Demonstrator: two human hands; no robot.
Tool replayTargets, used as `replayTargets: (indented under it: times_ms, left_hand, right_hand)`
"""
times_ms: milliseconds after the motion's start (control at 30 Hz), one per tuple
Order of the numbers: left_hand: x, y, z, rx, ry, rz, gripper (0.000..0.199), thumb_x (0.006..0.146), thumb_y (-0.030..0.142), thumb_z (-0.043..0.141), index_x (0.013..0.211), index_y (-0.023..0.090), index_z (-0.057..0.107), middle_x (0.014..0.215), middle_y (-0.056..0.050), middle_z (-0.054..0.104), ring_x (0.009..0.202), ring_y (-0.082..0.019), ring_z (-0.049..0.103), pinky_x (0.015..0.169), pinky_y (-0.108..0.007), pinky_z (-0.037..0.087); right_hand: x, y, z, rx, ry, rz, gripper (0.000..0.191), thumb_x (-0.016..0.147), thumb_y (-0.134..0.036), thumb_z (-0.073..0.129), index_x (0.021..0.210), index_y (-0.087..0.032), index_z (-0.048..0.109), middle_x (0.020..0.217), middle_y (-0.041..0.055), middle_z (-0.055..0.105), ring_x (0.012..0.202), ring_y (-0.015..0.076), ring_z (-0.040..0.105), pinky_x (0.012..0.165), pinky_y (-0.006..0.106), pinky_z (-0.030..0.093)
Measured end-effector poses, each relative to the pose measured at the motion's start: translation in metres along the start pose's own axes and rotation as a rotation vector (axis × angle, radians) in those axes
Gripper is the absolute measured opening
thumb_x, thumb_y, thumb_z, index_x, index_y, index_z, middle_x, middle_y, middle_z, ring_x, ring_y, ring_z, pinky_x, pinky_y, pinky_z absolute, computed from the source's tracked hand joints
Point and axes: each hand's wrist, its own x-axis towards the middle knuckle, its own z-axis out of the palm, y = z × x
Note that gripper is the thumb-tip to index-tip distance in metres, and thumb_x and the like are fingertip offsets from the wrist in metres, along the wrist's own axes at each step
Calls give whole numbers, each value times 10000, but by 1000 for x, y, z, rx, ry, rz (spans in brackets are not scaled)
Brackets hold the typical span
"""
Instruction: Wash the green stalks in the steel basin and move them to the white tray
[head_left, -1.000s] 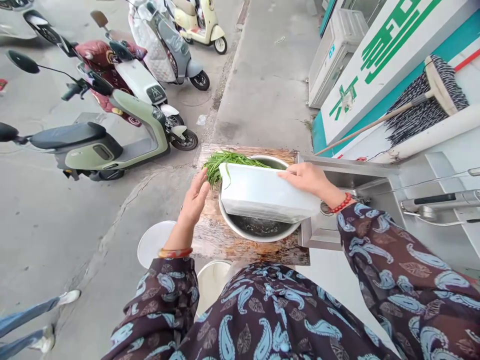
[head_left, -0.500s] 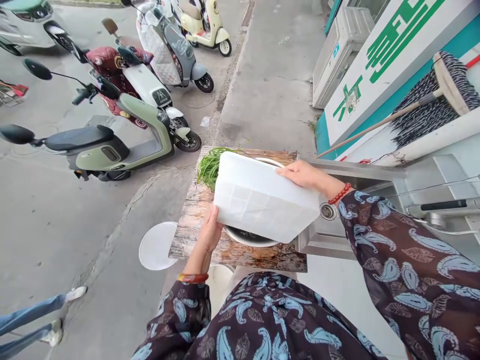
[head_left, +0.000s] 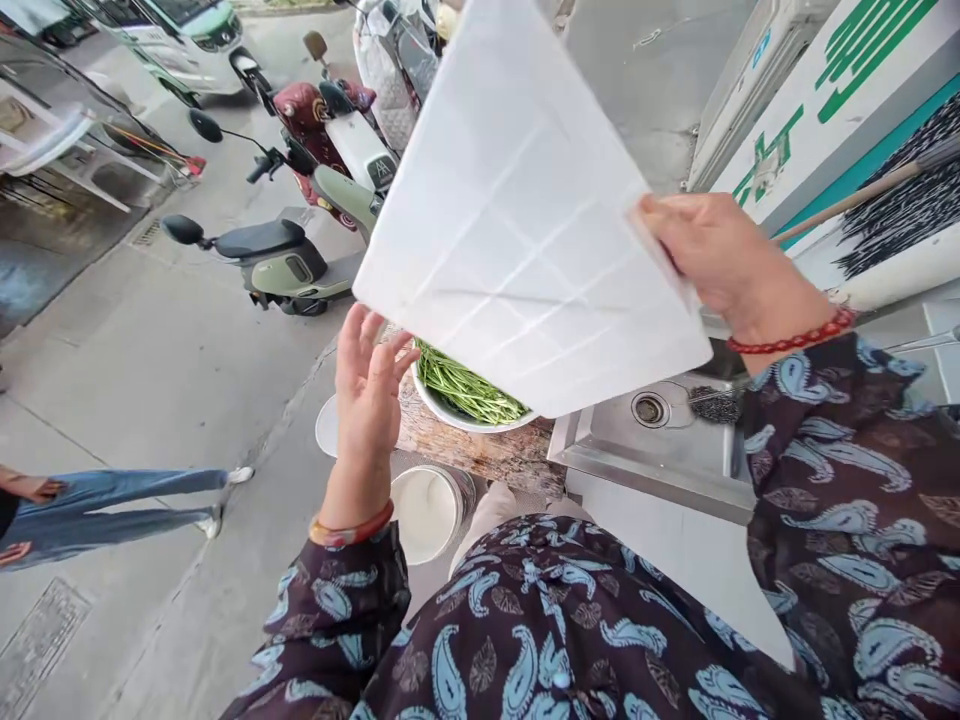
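A white rectangular plastic tray (head_left: 517,240) is held up tilted before me, its flat underside with a faint grid turned my way. My right hand (head_left: 720,255) grips its right edge, thumb pressed against the side. Just under the tray's left corner is my left hand (head_left: 371,385), fingers spread; whether a fingertip still touches the rim is hard to tell. Below, a white-rimmed bowl (head_left: 480,427) holds long green vegetable stalks (head_left: 469,385), partly covered by the tray. The bowl stands on a worn wooden board (head_left: 480,455).
To the right is a steel sink (head_left: 600,430) with a drain and a dark scrubber (head_left: 716,405). A white bucket (head_left: 426,512) stands by my feet. Parked scooters (head_left: 292,270) and a person in jeans (head_left: 127,505) are on the left; a mop (head_left: 900,200) leans on the right.
The tray has risen towards me and tilted up on a corner. My left hand has opened at its edge. Green stalks now show in the bowl. My view has turned somewhat left.
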Motion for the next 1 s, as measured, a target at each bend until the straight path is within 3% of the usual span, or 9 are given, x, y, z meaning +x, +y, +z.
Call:
replayTargets:
  times_ms: [100, 167, 233, 300, 400, 567, 700, 867, 1000]
  left_hand:
    - [-11, -32, 23, 53, 8, -152, 684, 882, 604, 661, 1480, 314, 502, 1536, -145, 497, 1193, -261, 670, 995, -435, 560]
    - [-20, -60, 35, 118, 6, -298, 713, 854, 595, 687, 1453, 241, 534, 1475, -177, 544, 1129, -252, 687, 964, -421, 561]
    - [-29, -87, 44, 191, -4, -412, 739, 823, 583, 710, 1428, 186, 558, 1421, -195, 583, 1091, -246, 689, 939, -405, 558]
    - [-34, -107, 52, 254, -19, -487, 761, 789, 571, 729, 1406, 153, 576, 1370, -203, 617, 1076, -246, 685, 920, -392, 553]
    - [-36, -124, 62, 315, -53, -566, 804, 736, 574, 754, 1380, 121, 593, 1320, -210, 644, 1024, -237, 690, 878, -374, 554]
    - [-40, -133, 72, 318, -150, -600, 827, 722, 597, 756, 1381, 127, 582, 1340, -188, 647, 1022, -223, 690, 856, -343, 556]
    - [-49, -135, 70, 351, -122, -644, 849, 706, 607, 763, 1376, 118, 579, 1366, -205, 630, 1088, -255, 686, 883, -369, 565]
    - [-57, -126, 68, 413, -174, -689, 813, 748, 589, 752, 1395, 134, 564, 1419, -221, 602, 1118, -271, 686, 958, -430, 562]
    - [-57, -124, 71, 437, -146, -677, 828, 730, 600, 762, 1384, 130, 570, 1411, -225, 609, 1142, -294, 680, 994, -472, 554]
  right_hand:
    - [-42, 25, -64, -193, 243, 11, 478, 982, -534, 576, 676, -168, 541, 578, -60, 440, 530, 45, 368, 543, 239, 284]
    - [-76, 58, -99, -358, 347, 22, 556, 941, -609, 597, 590, -194, 477, 533, -54, 391, 531, 68, 361, 539, 268, 269]
    - [-111, 102, -123, -387, 374, 93, 573, 888, -681, 615, 588, -203, 517, 539, -29, 448, 539, 98, 402, 538, 285, 295]
    - [-142, 150, -133, -346, 332, 243, 516, 819, -705, 662, 677, -210, 622, 591, 1, 557, 553, 134, 470, 527, 290, 332]
    - [-171, 218, -123, -467, 209, 343, 402, 773, -619, 701, 844, -224, 718, 713, 30, 684, 639, 184, 575, 567, 291, 387]
    - [-184, 298, -74, -731, 41, 194, 236, 883, -378, 598, 732, -201, 630, 776, 49, 686, 742, 189, 600, 706, 283, 431]
    - [-188, 336, -54, -936, -220, 218, 98, 921, -187, 570, 889, -182, 662, 975, 96, 709, 918, 213, 624, 795, 285, 425]
    - [-199, 367, -67, -1006, -421, 440, 184, 960, -167, 548, 1079, -184, 687, 1162, 132, 695, 1133, 251, 611, 891, 301, 438]
    - [-192, 394, -67, -938, -530, 556, 225, 870, -161, 686, 1092, -155, 721, 1169, 159, 713, 1083, 271, 669, 880, 321, 484]
